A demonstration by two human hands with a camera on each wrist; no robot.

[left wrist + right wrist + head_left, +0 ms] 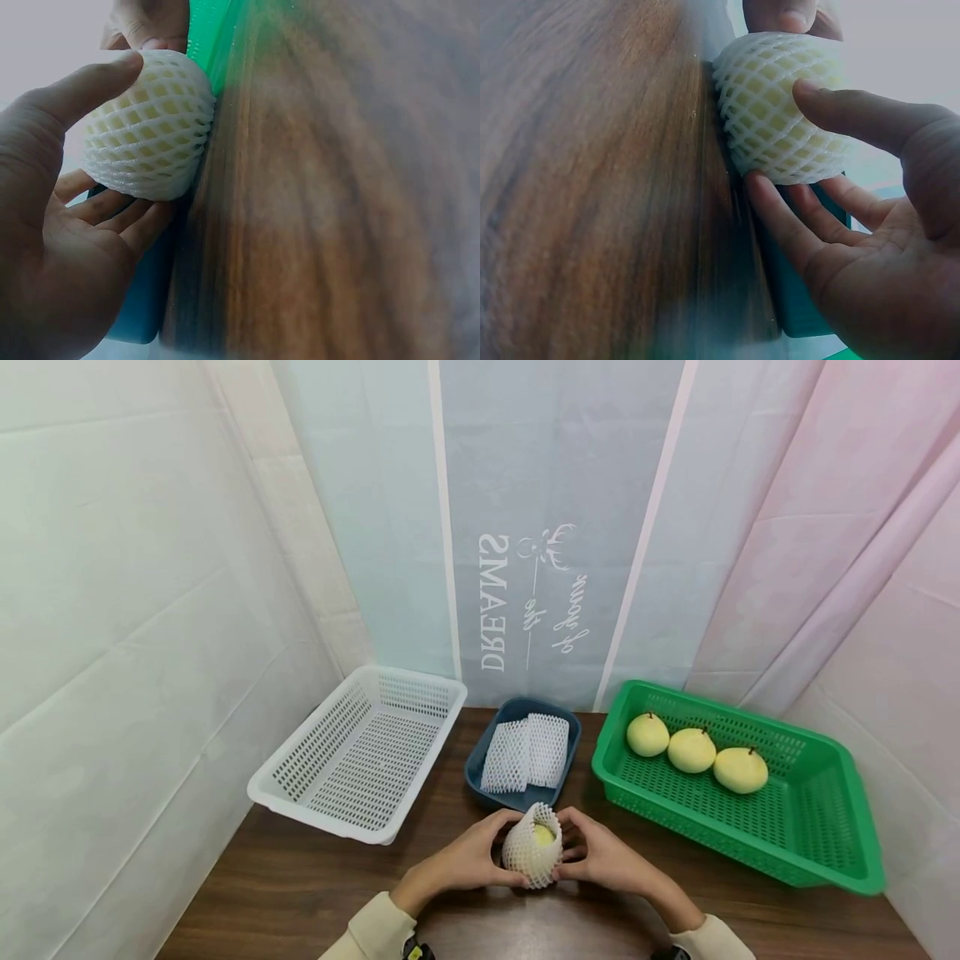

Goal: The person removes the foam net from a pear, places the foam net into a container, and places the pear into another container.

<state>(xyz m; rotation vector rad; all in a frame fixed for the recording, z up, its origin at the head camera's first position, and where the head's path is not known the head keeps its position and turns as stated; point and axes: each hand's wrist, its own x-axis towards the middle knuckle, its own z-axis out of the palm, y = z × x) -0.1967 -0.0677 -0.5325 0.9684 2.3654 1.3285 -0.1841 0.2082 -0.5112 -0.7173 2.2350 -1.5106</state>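
A pale yellow pear (543, 836) sits inside a white foam net sleeve (525, 858) close over the wooden table, its top showing through the sleeve's mouth. My left hand (468, 860) holds the sleeved pear from the left, thumb on the near side and fingers curved round the far side. From the right, my right hand (603, 862) grips it the same way. In the left wrist view, the mesh (150, 131) is stretched round the pear, with the thumb (94, 90) against it. The right wrist view shows the right fingers (787, 225) at the sleeve's other side.
Just beyond the hands, a dark blue tray (474, 770) holds flat foam net sleeves (547, 750). A white basket (262, 783) stands at the left. At the right, a green basket (720, 839) contains three bare pears (692, 751). Curtains (390, 510) enclose the table (300, 893).
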